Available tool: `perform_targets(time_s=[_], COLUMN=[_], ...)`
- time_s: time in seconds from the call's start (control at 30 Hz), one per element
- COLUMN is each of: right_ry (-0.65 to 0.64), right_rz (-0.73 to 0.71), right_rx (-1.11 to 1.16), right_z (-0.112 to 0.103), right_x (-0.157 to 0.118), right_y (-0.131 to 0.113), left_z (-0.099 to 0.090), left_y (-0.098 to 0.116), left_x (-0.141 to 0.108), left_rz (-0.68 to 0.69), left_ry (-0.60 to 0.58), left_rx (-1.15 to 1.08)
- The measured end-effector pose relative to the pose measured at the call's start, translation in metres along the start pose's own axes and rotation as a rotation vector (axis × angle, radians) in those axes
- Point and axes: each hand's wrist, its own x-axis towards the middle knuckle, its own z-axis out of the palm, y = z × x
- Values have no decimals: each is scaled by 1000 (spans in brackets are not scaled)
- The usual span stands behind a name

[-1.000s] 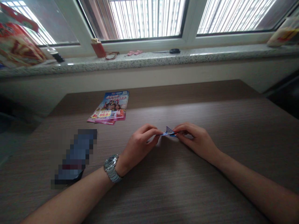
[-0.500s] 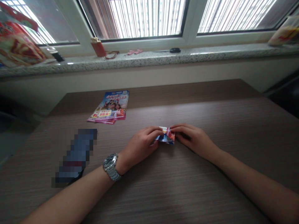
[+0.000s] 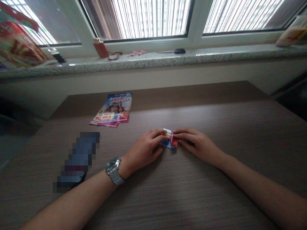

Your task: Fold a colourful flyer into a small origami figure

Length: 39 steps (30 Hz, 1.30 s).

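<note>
A small folded piece of colourful printed paper (image 3: pixel 170 144) lies between my two hands near the middle of the table (image 3: pixel 153 191). My left hand (image 3: pixel 146 148), with a metal watch (image 3: pixel 114 171) on the wrist, is closed on the paper's left side, its fingers partly covering it. From the right, my right hand (image 3: pixel 198 142) pinches the paper's right edge with its fingertips. The undersides of the fingers and part of the paper are hidden.
A stack of printed flyers (image 3: pixel 114 108) lies at the table's back left. A pixelated dark phone-like object (image 3: pixel 78 161) is beside my left forearm. On the windowsill (image 3: pixel 148 60) are a red item (image 3: pixel 100 48), pink pieces (image 3: pixel 138 53) and a black-handled tool (image 3: pixel 179 51).
The folded paper has turned slightly, and its lower edge now tilts down to the right. My right hand has shifted a little to the left; my left hand has hardly moved.
</note>
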Motion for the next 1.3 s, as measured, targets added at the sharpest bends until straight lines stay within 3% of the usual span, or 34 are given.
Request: perform_targets(time_s=[0.3,0.63,0.97,1.3], right_ry=[2,84,84,61], right_rz=[25,84,33,29], right_rx=[24,16,-30,-50], right_z=[1,-1,2,5], right_x=[-1,1,1,-1], right_y=[0,-3,-2,7], left_z=[3,-1,-4,-5], left_y=[-4,3,8,10], left_x=[1,1,1,0], left_rz=[36,-25,-69,-3], left_ry=[1,-10,-33,-21], left_rx=[37,151,193,187])
